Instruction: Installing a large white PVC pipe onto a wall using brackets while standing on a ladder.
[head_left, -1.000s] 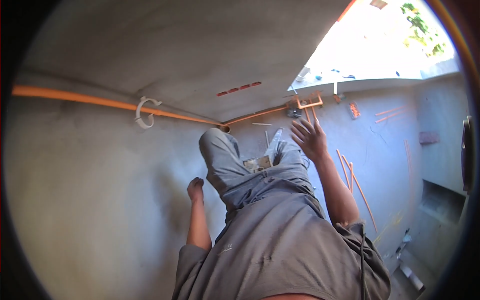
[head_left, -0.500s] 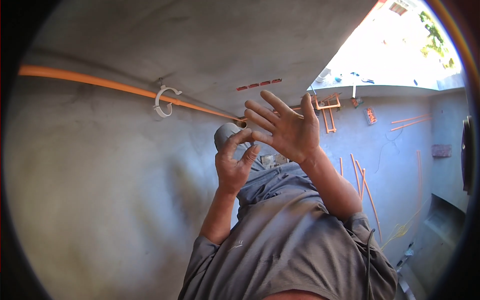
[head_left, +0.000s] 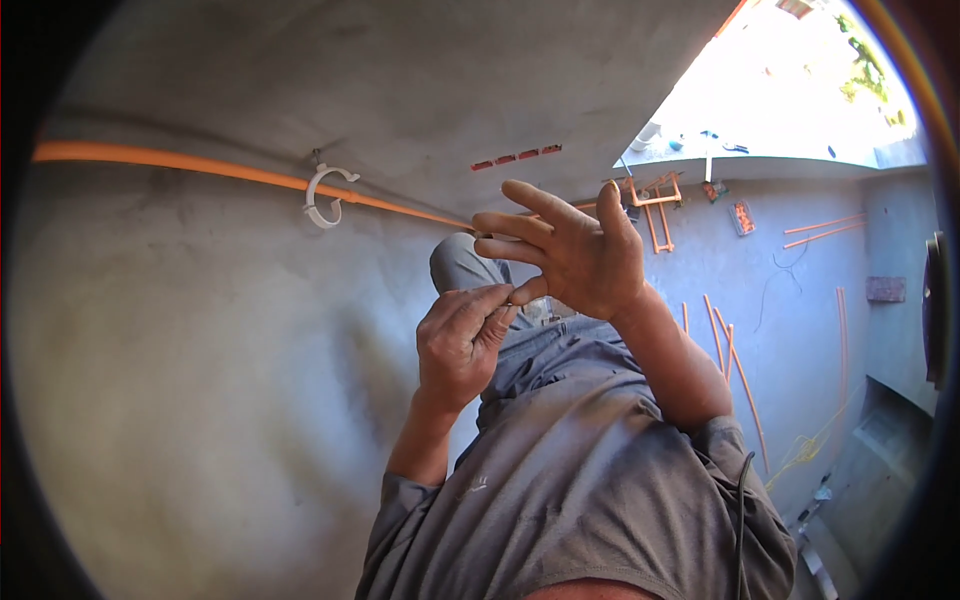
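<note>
My left hand [head_left: 458, 340] is closed in a pinch, thumb and forefinger pressed together at the tip of my right little finger. A tiny dark spot shows at the pinch, too small to name. Palm toward me, my right hand [head_left: 590, 262] has its thumb raised and its other fingers stretched out to the left. Both hands are in front of my grey trousers [head_left: 560, 350] and grey shirt [head_left: 570, 480]. Left of them, a white open-ring pipe clamp [head_left: 318, 197] hangs from a fixing beside an orange pipe [head_left: 250, 180] that runs along the wall.
Several orange pipe lengths [head_left: 745, 385] are at the right, near a yellow cord [head_left: 800, 452]. An orange pipe frame [head_left: 655, 210] and a small box of orange parts [head_left: 741, 218] are farther off. A bright opening [head_left: 770, 90] has tools along its edge.
My left thumb and forefinger have closed together at the right little finger. My right fingers have tilted left and drawn closer together, with the little finger bent lower.
</note>
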